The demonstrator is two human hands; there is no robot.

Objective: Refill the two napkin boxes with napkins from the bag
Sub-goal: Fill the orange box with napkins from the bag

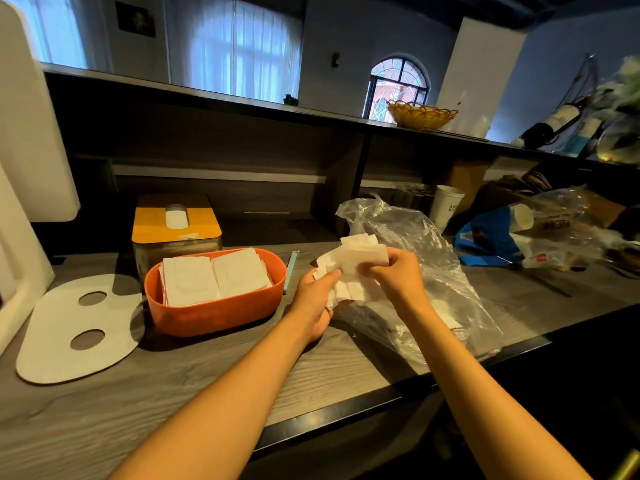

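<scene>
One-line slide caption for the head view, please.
Both hands, left and right, hold a napkin stack over the plastic bag, beside the filled orange box.

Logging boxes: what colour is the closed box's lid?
Yellow-orange lid, white napkin in its slot; head view.

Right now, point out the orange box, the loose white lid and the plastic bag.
orange box (221,315): head view, front wall.
white lid (52,344): head view, flat face left of its two holes.
plastic bag (415,237): head view, crumpled clear film behind the hands.
</scene>
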